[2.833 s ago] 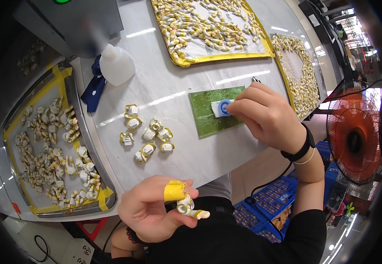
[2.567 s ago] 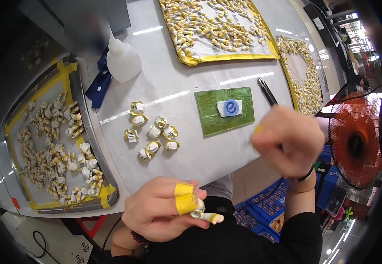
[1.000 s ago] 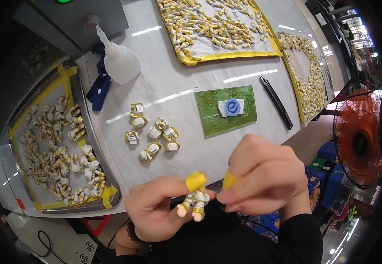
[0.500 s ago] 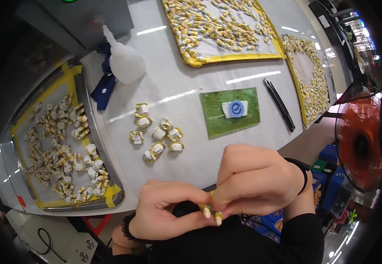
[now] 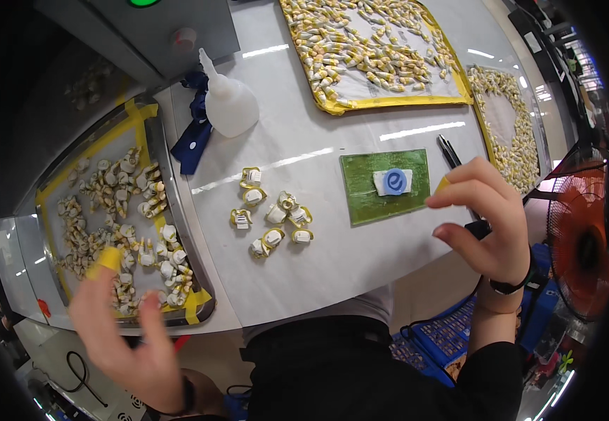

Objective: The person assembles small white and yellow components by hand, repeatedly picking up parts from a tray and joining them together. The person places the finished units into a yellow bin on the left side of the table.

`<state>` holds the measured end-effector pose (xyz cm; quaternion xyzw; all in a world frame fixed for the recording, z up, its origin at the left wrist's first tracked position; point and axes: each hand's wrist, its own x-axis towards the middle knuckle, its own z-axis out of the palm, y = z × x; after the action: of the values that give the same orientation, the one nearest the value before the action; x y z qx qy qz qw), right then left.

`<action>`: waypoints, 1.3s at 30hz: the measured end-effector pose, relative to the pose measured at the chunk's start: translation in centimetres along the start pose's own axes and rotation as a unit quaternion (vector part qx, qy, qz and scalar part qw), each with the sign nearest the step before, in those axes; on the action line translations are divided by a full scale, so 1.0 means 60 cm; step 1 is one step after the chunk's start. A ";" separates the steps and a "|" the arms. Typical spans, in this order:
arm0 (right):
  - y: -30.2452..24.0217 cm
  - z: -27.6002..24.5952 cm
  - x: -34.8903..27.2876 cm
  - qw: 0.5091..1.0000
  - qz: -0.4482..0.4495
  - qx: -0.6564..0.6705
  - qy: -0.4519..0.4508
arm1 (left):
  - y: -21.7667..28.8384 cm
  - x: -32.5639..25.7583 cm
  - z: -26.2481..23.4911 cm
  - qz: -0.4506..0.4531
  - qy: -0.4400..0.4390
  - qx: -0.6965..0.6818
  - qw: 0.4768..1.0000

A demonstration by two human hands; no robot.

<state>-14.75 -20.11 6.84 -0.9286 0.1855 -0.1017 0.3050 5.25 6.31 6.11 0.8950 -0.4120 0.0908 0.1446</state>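
My left hand point(image 5: 129, 344) hovers over the near edge of the left tray point(image 5: 202, 295), thumb and fingers apart and slightly blurred, a yellow cover on one fingertip. Small white and cream pieces with yellowish parts point(image 5: 101, 238) crowd that tray. Over the right side of the table my right hand point(image 5: 490, 217) is open, with a gap between thumb and forefinger; it too has a yellow fingertip cover. Nearest to it lies a green rectangular plate point(image 5: 360, 203) bearing a white pad and a blue disc point(image 5: 395, 182). A dark pen-like tool point(image 5: 449, 151) is partly hidden behind that hand.
Several white pieces with yellow rims point(image 5: 274, 214) lie mid-table. Behind them stand a white squeeze bottle point(image 5: 233, 109), a dark blue strap point(image 5: 190, 147) and a grey machine point(image 5: 178, 21). Yellow-edged trays point(image 5: 402, 105) of small pieces fill the back right. An orange fan point(image 5: 581, 238) stands right.
My hands, earlier together pinching a small yellow-and-cream piece, have parted. The left has gone to the left tray, the right up and rightward. The piece no longer shows between them.
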 end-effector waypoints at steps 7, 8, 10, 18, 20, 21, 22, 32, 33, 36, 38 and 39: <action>0.095 -0.042 0.088 0.980 -0.044 -0.187 0.049 | 0.118 0.004 0.071 0.033 -0.173 -0.150 0.973; 0.119 -0.043 0.100 0.980 -0.050 -0.191 0.033 | 0.118 0.007 0.075 0.015 -0.157 -0.165 0.974; 0.153 -0.045 0.127 0.978 -0.068 -0.199 0.001 | 0.113 0.005 0.074 0.004 -0.159 -0.159 0.974; 0.177 -0.015 0.155 0.974 -0.071 -0.212 -0.025 | 0.106 0.007 0.077 0.025 -0.172 -0.201 0.964; 0.185 -0.010 0.148 0.961 -0.090 -0.260 -0.010 | 0.105 0.008 0.074 0.015 -0.193 -0.212 0.958; 0.187 -0.008 0.147 0.960 -0.090 -0.266 -0.002 | 0.103 0.007 0.073 0.023 -0.169 -0.221 0.960; 0.190 -0.010 0.145 0.958 -0.089 -0.274 0.005 | 0.102 0.007 0.075 0.032 -0.146 -0.232 0.961; 0.071 -0.011 0.052 0.997 -0.071 0.005 0.029 | 0.081 -0.044 0.044 -0.045 -0.251 -0.645 0.720; 0.066 -0.004 0.045 0.998 -0.068 0.014 0.003 | 0.084 -0.051 0.050 -0.094 -0.260 -0.693 0.666; 0.061 0.006 0.031 0.995 -0.079 0.035 -0.050 | 0.095 -0.052 0.063 -0.112 -0.268 -0.740 0.606; 0.066 0.013 0.024 0.995 -0.076 0.035 -0.053 | 0.104 -0.050 0.078 -0.123 -0.243 -0.778 0.567; 0.066 0.016 0.021 0.995 -0.074 0.035 -0.054 | 0.106 -0.051 0.085 -0.133 -0.227 -0.798 0.543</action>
<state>-14.44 -23.09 3.78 -0.9326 0.0954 -0.0798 0.3387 -1.36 2.87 1.60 0.4459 -0.2098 -0.5019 0.7108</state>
